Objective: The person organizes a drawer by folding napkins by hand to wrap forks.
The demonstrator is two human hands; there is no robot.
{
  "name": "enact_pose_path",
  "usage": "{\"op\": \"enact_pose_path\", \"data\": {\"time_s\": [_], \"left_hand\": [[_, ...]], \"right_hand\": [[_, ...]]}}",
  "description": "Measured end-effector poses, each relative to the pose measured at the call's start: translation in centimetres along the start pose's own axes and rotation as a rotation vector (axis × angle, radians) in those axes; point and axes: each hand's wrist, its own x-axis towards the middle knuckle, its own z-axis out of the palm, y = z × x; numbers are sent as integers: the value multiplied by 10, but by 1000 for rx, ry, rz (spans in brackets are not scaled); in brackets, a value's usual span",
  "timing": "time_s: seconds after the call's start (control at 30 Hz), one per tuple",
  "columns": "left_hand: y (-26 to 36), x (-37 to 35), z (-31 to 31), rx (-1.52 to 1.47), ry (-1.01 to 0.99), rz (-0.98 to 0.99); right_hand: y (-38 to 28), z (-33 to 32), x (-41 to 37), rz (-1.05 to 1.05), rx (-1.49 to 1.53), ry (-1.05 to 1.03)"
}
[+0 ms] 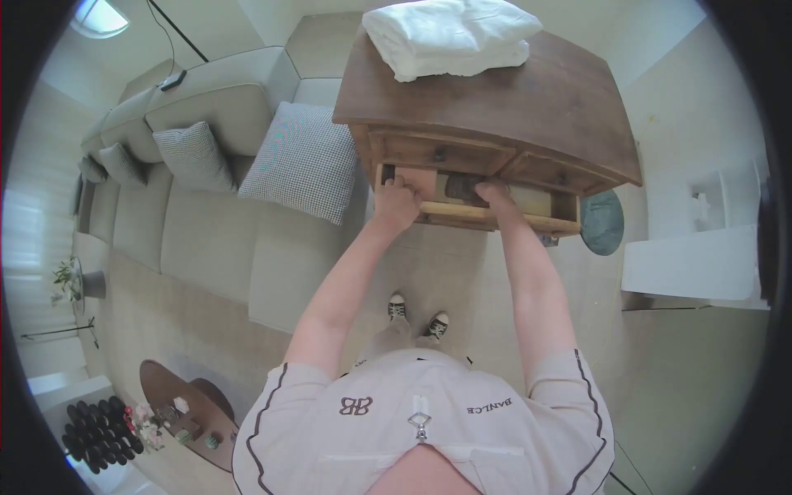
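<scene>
A wooden dresser [487, 99] stands in front of me with a wide drawer [503, 216] pulled open. My left hand [398, 204] reaches over the drawer's left end, its fingertips inside beside a pinkish flat item [418, 179]. My right hand [495, 195] dips into the middle of the drawer at a dark item [462, 188]; its fingertips are hidden, so what it holds cannot be made out. Pale material [530, 200] lies in the drawer's right part. Folded white cloth [450, 37] rests on the dresser top.
A grey sofa [206, 214] with checkered cushions [305, 157] extends on the left. A green round object [602, 223] is right of the dresser. A white cabinet [689, 268] stands far right. An oval brown table [186, 412] with flowers is at the lower left.
</scene>
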Motion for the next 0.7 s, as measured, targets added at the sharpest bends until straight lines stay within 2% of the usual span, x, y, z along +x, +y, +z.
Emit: {"op": "enact_pose_path", "data": {"time_s": [0.1,0.2,0.3,0.4,0.47,0.5,0.57,0.6,0.67,0.7], "left_hand": [[1,2,1,-31,17,15],[-4,15,27,-82,141,27],[-2,10,24,-221,262,-26],[-2,2,27,-342,397,-41],[-2,-6,24,-438,634,-16],[-1,-17,26,-463,690,-10],[5,-43,30,-735,800,-108],[9,-50,32,-806,829,-130],[19,-57,39,-1444,618,-378],[20,-58,47,-1600,551,-445]], "right_hand": [[-4,-7,-9,-42,-137,-44],[-10,-12,-20,-8,-67,-200],[-19,-17,-40,-57,-149,-295],[-8,0,-23,-330,-186,-150],[-8,-1,-21,-341,-253,-60],[1,5,-22,-342,-270,-41],[31,21,-26,-651,-42,338],[47,24,-34,-724,15,439],[80,29,-63,-783,401,825],[95,33,-73,-793,498,918]]}}
